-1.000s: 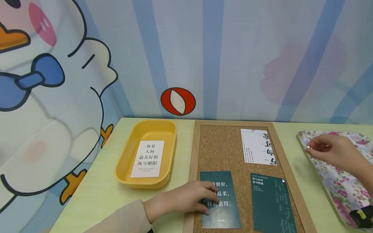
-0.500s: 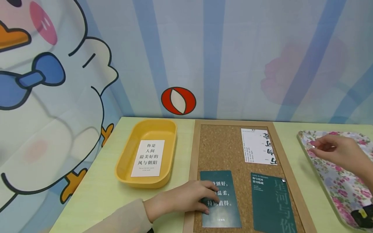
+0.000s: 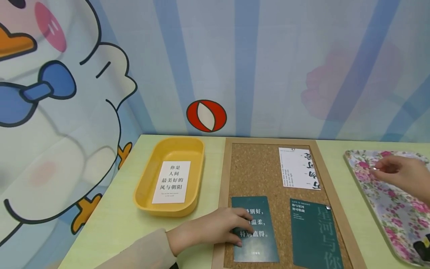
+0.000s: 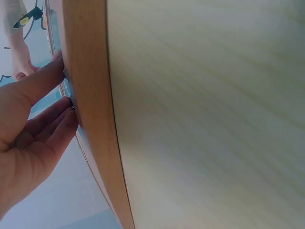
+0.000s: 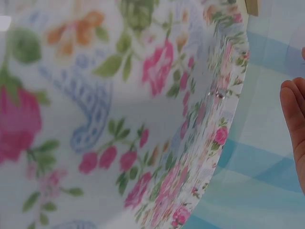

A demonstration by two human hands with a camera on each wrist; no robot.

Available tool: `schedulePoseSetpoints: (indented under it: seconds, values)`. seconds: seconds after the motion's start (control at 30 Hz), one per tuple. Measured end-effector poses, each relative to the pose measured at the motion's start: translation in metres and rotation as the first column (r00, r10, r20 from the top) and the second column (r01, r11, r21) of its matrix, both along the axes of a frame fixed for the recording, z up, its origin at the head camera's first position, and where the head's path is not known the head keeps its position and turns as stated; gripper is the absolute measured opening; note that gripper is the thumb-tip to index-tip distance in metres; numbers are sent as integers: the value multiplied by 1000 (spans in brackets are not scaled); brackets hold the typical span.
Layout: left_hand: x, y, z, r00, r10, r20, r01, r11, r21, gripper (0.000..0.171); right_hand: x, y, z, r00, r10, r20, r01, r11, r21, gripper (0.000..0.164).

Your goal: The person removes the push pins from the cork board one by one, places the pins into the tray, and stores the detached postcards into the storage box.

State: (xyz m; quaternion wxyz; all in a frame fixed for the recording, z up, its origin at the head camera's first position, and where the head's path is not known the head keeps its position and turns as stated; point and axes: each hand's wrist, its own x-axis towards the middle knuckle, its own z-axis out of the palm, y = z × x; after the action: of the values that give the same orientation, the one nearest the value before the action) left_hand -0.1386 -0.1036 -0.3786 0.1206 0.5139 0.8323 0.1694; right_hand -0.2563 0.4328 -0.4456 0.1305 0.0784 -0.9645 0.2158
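My left hand (image 3: pixel 223 226) rests on a teal card (image 3: pixel 256 246) with white writing, fingers spread over its left part. The card lies at the lower left of the cork board (image 3: pixel 253 168). In the left wrist view, the thumb and fingers of that left hand (image 4: pixel 33 129) reach past the board's wooden frame (image 4: pixel 90 105). Over the floral tray (image 3: pixel 399 216), my right hand (image 3: pixel 399 173) pinches a small shiny pushpin (image 3: pixel 374 169) between thumb and fingers. The right wrist view shows only fingers of the right hand (image 5: pixel 296 124) at its edge.
On the board, a white card (image 3: pixel 299 168) and a second teal card (image 3: pixel 314 231) each have a shiny pin at the top. Left of the board stands a yellow basin (image 3: pixel 142 186) with a white card (image 3: pixel 172 182) in it. A patterned backdrop (image 3: pixel 268 74) rises behind the table.
My right hand has moved to the right, farther over the floral tray, with the pushpin at its fingertips. The left hand has stayed on the teal card.
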Motion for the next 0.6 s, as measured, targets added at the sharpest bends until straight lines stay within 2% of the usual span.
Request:
schedulePoseSetpoints:
  seconds: [0.23, 0.6]
  values:
    - [1, 0, 0, 1000, -2, -3, 2, 1000, -2, 35, 3, 6, -1, 995, -59, 85, 58, 998, 17, 41]
    - [1, -1, -2, 1000, -22, -14, 22, 999, 25, 35, 12, 11, -3, 990, -103, 97, 103, 995, 10, 43]
